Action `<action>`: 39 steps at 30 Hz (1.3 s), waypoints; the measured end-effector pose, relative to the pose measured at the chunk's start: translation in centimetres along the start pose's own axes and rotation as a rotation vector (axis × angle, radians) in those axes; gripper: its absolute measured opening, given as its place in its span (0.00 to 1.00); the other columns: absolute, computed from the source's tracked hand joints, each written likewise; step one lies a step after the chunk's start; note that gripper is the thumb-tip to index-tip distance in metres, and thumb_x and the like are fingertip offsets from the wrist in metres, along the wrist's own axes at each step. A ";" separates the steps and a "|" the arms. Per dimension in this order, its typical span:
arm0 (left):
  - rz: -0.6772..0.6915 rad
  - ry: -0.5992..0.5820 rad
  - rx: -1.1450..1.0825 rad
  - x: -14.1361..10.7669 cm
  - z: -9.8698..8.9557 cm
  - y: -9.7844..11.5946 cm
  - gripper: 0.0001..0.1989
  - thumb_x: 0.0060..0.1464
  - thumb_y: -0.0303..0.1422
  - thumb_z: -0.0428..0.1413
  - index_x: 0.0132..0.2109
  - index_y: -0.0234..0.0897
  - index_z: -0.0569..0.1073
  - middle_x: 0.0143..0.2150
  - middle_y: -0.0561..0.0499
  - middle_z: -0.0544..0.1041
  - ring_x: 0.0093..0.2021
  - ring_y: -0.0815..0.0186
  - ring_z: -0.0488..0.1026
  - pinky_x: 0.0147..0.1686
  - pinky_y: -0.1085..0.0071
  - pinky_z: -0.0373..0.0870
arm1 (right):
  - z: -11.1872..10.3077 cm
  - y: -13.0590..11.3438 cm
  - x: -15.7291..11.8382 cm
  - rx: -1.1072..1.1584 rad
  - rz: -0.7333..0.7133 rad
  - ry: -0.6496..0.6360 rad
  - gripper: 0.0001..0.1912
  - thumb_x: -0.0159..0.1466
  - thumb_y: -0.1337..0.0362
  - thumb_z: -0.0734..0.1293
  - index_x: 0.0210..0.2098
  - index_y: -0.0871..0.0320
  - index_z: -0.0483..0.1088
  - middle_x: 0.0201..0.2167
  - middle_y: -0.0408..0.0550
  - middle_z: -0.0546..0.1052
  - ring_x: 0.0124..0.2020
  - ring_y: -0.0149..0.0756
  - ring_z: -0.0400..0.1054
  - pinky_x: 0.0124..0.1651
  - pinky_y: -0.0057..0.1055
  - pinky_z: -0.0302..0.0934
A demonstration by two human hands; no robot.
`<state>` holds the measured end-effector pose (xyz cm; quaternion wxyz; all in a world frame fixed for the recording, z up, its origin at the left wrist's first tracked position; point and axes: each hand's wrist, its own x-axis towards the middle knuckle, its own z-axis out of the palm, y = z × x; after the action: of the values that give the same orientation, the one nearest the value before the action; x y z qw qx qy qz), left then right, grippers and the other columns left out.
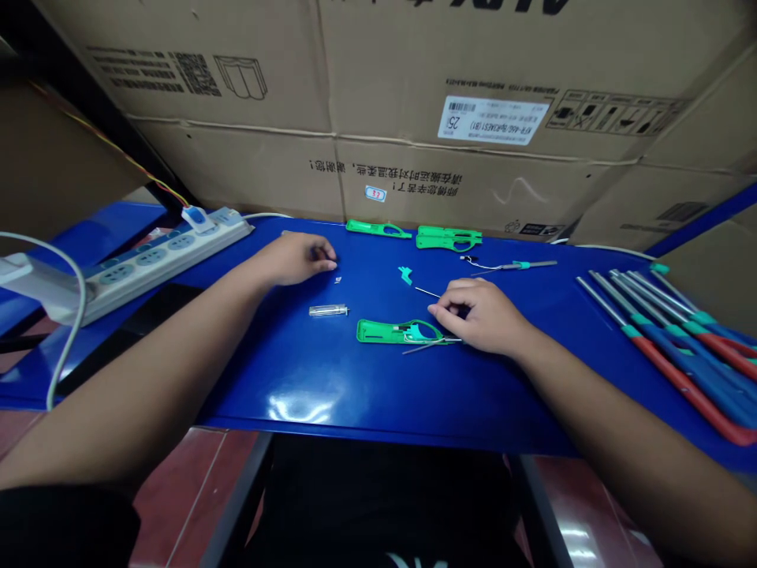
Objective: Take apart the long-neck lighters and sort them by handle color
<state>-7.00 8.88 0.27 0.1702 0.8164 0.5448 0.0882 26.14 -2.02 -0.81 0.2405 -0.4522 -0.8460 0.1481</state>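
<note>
My right hand (476, 315) rests on the blue table (284, 375), fingers pinched on a thin metal rod (426, 292) that runs back towards a small teal plastic piece (405, 274). Just left of that hand lies an open green plastic housing (382, 332) with a teal part and a wire loop in it. My left hand (299, 259) lies curled, fingers closed, with a tiny dark item possibly at its fingertips. Below it lies a transparent tube (329, 311). Farther back are a green plastic shell (378, 229), a green pair of shells (448, 238) and a thin wired rod with a teal collar (520, 265).
Several long metal-tipped tools with red and blue handles (668, 347) lie side by side at the right end of the table. A white power strip (159, 260) with a plugged-in cable lies at the left. Large cardboard boxes (378, 118) stand behind the table.
</note>
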 end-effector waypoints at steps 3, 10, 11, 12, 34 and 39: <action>-0.039 -0.100 -0.085 0.7 0.6 -0.5 0.18 0.48 0.45 0.59 0.42 0.38 0.78 0.36 0.51 0.81 0.34 0.66 0.74 0.36 0.73 0.67 | 0.1 0.0 0.0 0.011 -0.007 -0.012 0.15 0.65 0.58 0.66 0.25 0.57 0.75 0.23 0.44 0.73 0.26 0.31 0.65 0.33 0.30 0.55; -0.027 -0.082 -0.095 0.3 0.8 0.1 0.14 0.49 0.43 0.57 0.37 0.38 0.76 0.35 0.51 0.81 0.34 0.65 0.75 0.37 0.72 0.68 | 0.0 -0.2 0.0 0.024 -0.035 0.017 0.14 0.65 0.59 0.66 0.25 0.58 0.74 0.23 0.44 0.73 0.27 0.31 0.65 0.35 0.30 0.55; -0.020 -0.084 -0.117 0.2 0.9 0.4 0.14 0.50 0.43 0.56 0.37 0.38 0.75 0.35 0.51 0.81 0.34 0.65 0.75 0.37 0.71 0.68 | 0.0 -0.3 0.0 0.022 -0.037 0.022 0.14 0.65 0.60 0.66 0.26 0.57 0.75 0.23 0.44 0.73 0.27 0.31 0.66 0.35 0.31 0.55; -0.016 -0.088 -0.139 0.0 0.9 0.6 0.14 0.50 0.43 0.56 0.37 0.38 0.75 0.36 0.51 0.81 0.35 0.65 0.76 0.37 0.71 0.69 | 0.0 -0.4 -0.1 0.020 -0.037 0.024 0.13 0.65 0.60 0.66 0.26 0.57 0.75 0.23 0.44 0.74 0.27 0.32 0.66 0.36 0.31 0.55; -0.119 -0.057 -0.300 0.0 1.3 2.5 0.11 0.47 0.40 0.62 0.33 0.37 0.78 0.30 0.51 0.81 0.32 0.64 0.75 0.38 0.70 0.67 | 0.5 -0.1 0.0 0.013 -0.097 0.055 0.10 0.65 0.61 0.68 0.29 0.56 0.77 0.24 0.43 0.75 0.28 0.32 0.68 0.37 0.32 0.56; 0.099 -0.093 -0.763 -2.7 2.3 7.4 0.18 0.48 0.46 0.65 0.34 0.35 0.75 0.31 0.53 0.76 0.33 0.68 0.71 0.41 0.70 0.67 | 0.8 -1.6 0.1 0.077 -0.151 0.207 0.05 0.66 0.63 0.69 0.40 0.56 0.76 0.31 0.45 0.77 0.32 0.33 0.71 0.39 0.32 0.63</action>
<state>-1.00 3.40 1.04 0.4820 0.7228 0.4243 0.2555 24.52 -2.82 -0.68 0.3543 -0.3903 -0.8420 0.1146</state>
